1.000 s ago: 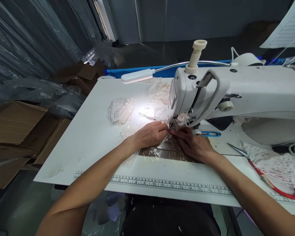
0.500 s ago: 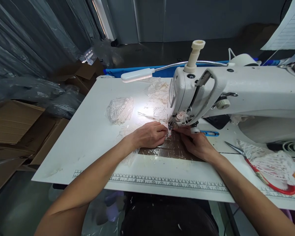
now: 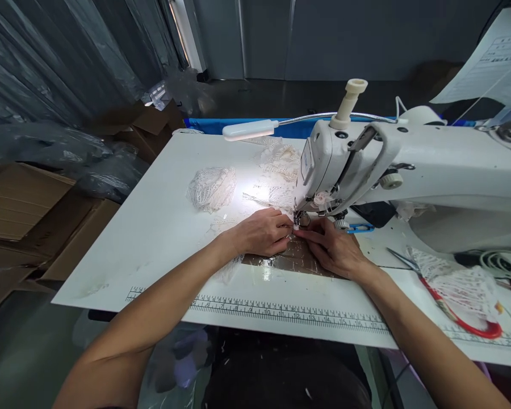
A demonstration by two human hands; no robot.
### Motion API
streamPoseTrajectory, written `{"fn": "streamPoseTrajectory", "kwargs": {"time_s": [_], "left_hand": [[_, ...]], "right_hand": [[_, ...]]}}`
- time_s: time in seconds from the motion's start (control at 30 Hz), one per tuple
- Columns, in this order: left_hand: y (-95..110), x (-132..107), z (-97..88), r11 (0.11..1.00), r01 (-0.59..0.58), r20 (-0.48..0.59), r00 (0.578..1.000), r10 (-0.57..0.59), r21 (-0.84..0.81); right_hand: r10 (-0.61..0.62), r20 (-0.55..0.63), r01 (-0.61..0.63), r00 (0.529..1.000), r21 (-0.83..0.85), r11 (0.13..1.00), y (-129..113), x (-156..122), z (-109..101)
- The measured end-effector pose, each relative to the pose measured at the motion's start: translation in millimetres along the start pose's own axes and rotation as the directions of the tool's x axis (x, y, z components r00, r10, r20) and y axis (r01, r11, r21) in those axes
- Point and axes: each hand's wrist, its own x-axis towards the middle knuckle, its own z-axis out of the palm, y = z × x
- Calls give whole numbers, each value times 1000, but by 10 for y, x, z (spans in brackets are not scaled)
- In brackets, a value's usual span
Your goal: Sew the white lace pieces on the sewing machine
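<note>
Under the head of a white sewing machine (image 3: pixel 366 165), both my hands meet at the presser foot (image 3: pixel 297 217). My left hand (image 3: pixel 266 232) has its fingers curled and pinched on white lace (image 3: pixel 227 268), which trails out beneath the wrist. From the other side my right hand (image 3: pixel 334 247) reaches in, its index finger extended to a small pale edge of the lace just in front of the foot. Its thumb is partly hidden behind the machine. Brown tape (image 3: pixel 302 258) covers the machine bed below both hands.
A lace bundle (image 3: pixel 212 189) and more lace (image 3: pixel 280 161) lie left of and behind the needle. Red-handled scissors (image 3: pixel 460 321) and white lace (image 3: pixel 457 281) are at right, near a blue thread snipper (image 3: pixel 361 228). A lamp (image 3: pixel 250 130) lights the table; cardboard boxes (image 3: pixel 25 204) stand left.
My right hand's index finger has drawn down and left, closer to my left fingertips at the presser foot. The left hand stays almost in place; the view has shifted slightly.
</note>
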Motion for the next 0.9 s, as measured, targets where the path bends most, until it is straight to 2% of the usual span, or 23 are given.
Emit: {"fn": "streamPoseTrajectory", "kwargs": {"time_s": [0.27, 0.47, 0.63, 0.77, 0.9], "left_hand": [[4, -11, -35, 992, 92, 44, 995, -88, -90], [-15, 12, -71, 992, 114, 144, 984, -104, -59], [-38, 2, -45, 990, 133, 144, 982, -124, -56], [-40, 2, -33, 987, 154, 160, 976, -146, -38], [-33, 14, -37, 985, 172, 168, 972, -166, -19]], "right_hand": [[-33, -23, 31, 999, -76, 997, -69, 5, -35], [25, -2, -25, 1000, -130, 991, -133, 29, -34], [39, -4, -39, 999, -158, 987, -194, 93, -57], [46, -20, -48, 999, -124, 991, -220, 111, -41], [127, 21, -127, 992, 4, 992, -159, 67, -75]]}}
